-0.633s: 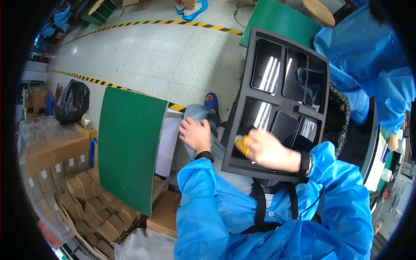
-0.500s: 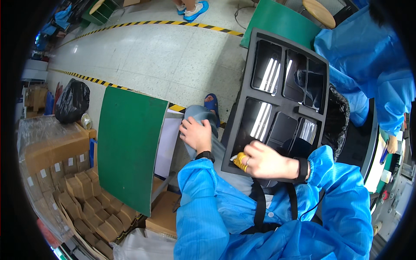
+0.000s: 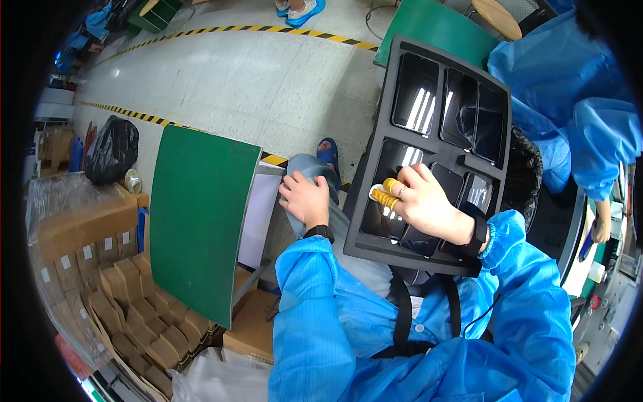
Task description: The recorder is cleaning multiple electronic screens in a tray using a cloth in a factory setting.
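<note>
Black tray (image 3: 439, 164) with six glossy compartments rests tilted across the seated person's lap, its far end rising toward a green board (image 3: 435, 30) behind it. Dark, shiny flat panels (image 3: 415, 94) lie in the compartments and throw back streaks of the ceiling lights. The right hand (image 3: 422, 201) lies on the near row of the tray with its fingers (image 3: 387, 197) bent down onto the panel there; several fingertips wear yellow finger cots, and a small white piece sits just under them. Whether those fingers pinch anything I cannot tell. A dark watch band wraps that wrist at the cuff of the blue gown.

The left hand (image 3: 305, 201) is loosely curled, holding nothing, and rests on the grey trouser knee (image 3: 305, 167) just beside the tray's left edge. A blue sandal (image 3: 328, 154) shows past the knee on the pale floor.

To the person's left, a large green sheet (image 3: 197, 221) stands upright, with white panels behind it and stacks of cardboard boxes (image 3: 80, 234) further left. A black rubbish bag (image 3: 110, 147) sits near a yellow-and-black floor stripe. Another person in a blue gown (image 3: 576, 114) stands just right of the tray.
</note>
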Demonstrator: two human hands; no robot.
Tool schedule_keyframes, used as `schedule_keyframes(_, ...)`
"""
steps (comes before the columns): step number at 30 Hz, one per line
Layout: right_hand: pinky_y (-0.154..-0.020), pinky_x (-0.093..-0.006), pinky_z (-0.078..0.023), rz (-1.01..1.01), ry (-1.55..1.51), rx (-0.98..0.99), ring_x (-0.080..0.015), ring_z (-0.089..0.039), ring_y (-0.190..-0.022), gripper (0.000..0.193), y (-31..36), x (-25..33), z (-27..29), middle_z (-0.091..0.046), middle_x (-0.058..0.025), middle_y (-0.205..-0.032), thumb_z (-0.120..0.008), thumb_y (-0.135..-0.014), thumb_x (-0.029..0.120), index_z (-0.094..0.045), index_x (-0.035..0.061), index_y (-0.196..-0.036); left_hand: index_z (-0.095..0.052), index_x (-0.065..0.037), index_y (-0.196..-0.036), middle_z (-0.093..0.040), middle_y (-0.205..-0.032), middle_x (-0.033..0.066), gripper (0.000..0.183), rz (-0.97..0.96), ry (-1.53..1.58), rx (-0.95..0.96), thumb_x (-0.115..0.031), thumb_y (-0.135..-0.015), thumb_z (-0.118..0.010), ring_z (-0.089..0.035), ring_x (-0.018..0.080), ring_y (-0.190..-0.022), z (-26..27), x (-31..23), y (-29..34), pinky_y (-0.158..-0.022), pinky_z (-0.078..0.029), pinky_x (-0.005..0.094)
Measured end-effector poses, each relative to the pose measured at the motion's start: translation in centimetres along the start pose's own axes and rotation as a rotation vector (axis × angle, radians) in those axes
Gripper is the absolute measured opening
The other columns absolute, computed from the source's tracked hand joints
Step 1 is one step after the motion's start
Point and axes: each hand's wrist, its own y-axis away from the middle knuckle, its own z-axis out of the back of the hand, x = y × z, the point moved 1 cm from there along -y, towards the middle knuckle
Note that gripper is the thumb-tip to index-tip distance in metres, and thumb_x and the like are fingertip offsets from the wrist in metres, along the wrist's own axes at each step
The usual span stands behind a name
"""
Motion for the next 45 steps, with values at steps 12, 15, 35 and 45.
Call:
schedule_keyframes(12,-0.072,-0.0351,-0.038,-0.136,-0.044,-0.024,-0.0205,-0.050,-0.080,0.012,0.7,0.0,-0.2,-0.059,-0.0040,-0.083,-0.067,-0.063,0.016,-0.069,0.0068,-0.070,-0.055,-0.007,-0.096,-0.054,-0.103,0.0105,0.038,-0.003,0.005,0.031,-0.039,-0.077,-0.055,-0.051,0.0290,-0.107,0.0,-0.5,-0.1,-0.079,-0.046,0.0490)
schedule_keyframes(15,-0.070,-0.0349,-0.041,0.057,-0.129,0.044,-0.0203,-0.051,-0.079,0.014,1.2,3.3,-0.2,-0.054,-0.0049,-0.073,-0.066,-0.059,0.016,-0.067,0.0047,-0.067,-0.056,-0.006,-0.097,-0.054,-0.103,0.0107,0.038,-0.004,0.013,0.043,-0.039,-0.077,-0.055,-0.051,0.0293,-0.107,0.2,-0.4,-0.3,-0.079,-0.046,0.0495)
schedule_keyframes(35,-0.080,-0.0374,-0.040,0.054,-0.307,0.086,-0.0229,-0.050,-0.084,0.012,2.1,4.2,0.0,-0.057,-0.0056,-0.079,-0.064,-0.062,0.017,-0.067,0.0053,-0.065,-0.056,-0.007,-0.097,-0.054,-0.105,0.0095,0.039,-0.021,-0.010,0.019,-0.039,-0.076,-0.056,-0.052,0.0295,-0.106,0.0,-0.7,-0.2,-0.078,-0.047,0.0493)
schedule_keyframes(45,-0.084,-0.0378,-0.041,0.069,-0.205,0.064,-0.0222,-0.051,-0.087,0.012,1.7,5.9,-1.0,-0.058,-0.0076,-0.084,-0.063,-0.067,0.017,-0.067,0.0063,-0.070,-0.056,-0.007,-0.098,-0.054,-0.106,0.0102,0.037,-0.002,0.014,0.073,-0.037,-0.077,-0.056,-0.050,0.0296,-0.110,0.5,-1.0,-0.4,-0.082,-0.046,0.0510)
